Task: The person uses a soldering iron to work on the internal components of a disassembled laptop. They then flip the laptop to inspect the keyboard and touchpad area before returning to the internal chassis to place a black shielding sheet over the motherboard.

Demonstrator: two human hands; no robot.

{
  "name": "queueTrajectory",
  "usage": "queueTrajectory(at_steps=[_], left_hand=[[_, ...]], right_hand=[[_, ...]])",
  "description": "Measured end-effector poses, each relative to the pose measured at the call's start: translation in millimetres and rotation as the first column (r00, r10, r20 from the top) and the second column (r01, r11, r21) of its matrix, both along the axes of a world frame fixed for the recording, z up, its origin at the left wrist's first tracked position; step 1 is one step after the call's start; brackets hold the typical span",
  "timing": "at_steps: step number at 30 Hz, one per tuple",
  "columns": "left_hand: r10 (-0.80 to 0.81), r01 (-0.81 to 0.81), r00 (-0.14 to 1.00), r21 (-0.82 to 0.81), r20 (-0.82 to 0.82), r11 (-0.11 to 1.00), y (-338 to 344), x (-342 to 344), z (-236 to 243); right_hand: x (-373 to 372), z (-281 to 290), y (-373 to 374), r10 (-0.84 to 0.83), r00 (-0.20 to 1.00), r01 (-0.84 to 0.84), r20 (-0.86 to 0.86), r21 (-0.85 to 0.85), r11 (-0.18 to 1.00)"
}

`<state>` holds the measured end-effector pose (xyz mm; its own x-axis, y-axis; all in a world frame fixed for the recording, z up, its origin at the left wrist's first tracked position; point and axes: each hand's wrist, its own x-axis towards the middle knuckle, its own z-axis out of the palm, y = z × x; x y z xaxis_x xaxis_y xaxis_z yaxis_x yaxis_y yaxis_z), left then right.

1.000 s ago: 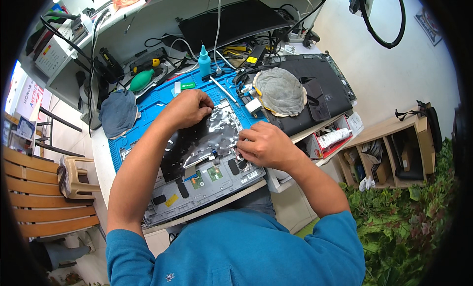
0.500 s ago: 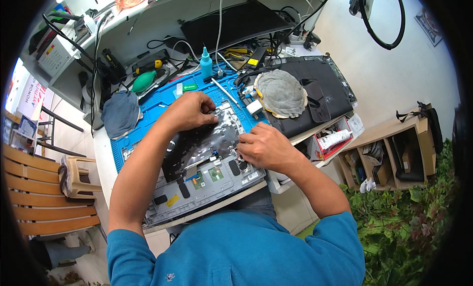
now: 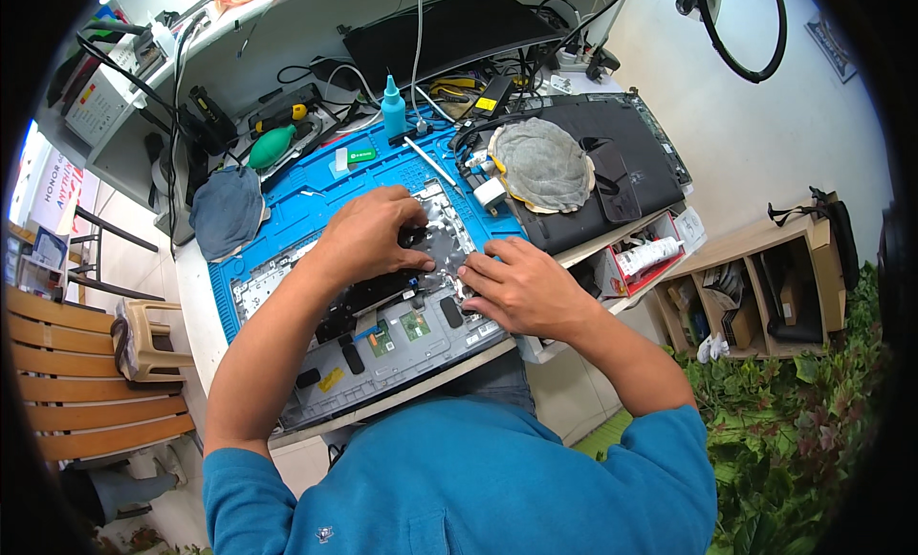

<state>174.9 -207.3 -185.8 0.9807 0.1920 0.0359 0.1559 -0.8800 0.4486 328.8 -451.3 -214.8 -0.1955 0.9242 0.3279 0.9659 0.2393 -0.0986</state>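
A grey laptop case part point(image 3: 416, 349) lies on the blue work mat point(image 3: 304, 194), inner side up, with small green boards and dark pads along its near edge. A shiny black sheet point(image 3: 442, 238) covers its middle and looks bent up under my left hand point(image 3: 375, 238). That hand arches over it, thumb and fingers closed on the sheet; part of the grip is hidden. My right hand point(image 3: 524, 285) is at the right edge of the case, fingers bent with the tips on it. What those fingertips hold, if anything, is too small to make out.
Beyond the case are a blue dropper bottle point(image 3: 393, 110), a white pen-like tool point(image 3: 430, 161) and a green blower bulb point(image 3: 273, 147). At right, a round grey cloth pad point(image 3: 541, 165) rests on a black device point(image 3: 612, 134). A red-edged box point(image 3: 622, 280) stands by the table edge.
My left hand has moved slightly down and right, bending up the black sheet, and more of the pale frame shows at left. My right hand stays at the right edge, its fingers a little more spread.
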Motion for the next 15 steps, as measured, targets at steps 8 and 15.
queueTrajectory(at_steps=[8, 15], left_hand=[[-0.017, 0.013, 0.999, -0.103, -0.034, 0.995, 2.0, 4.6, -5.7], [0.043, -0.050, 0.996, -0.087, -0.082, 0.995, -6.0, 13.1, -2.5]], right_hand=[[-0.2, 3.1, -7.3, -0.030, 0.990, 0.024, -0.135, -0.046, 0.999], [1.0, 5.4, -9.5, -0.096, 0.970, 0.064, -0.221, -0.149, 0.987]])
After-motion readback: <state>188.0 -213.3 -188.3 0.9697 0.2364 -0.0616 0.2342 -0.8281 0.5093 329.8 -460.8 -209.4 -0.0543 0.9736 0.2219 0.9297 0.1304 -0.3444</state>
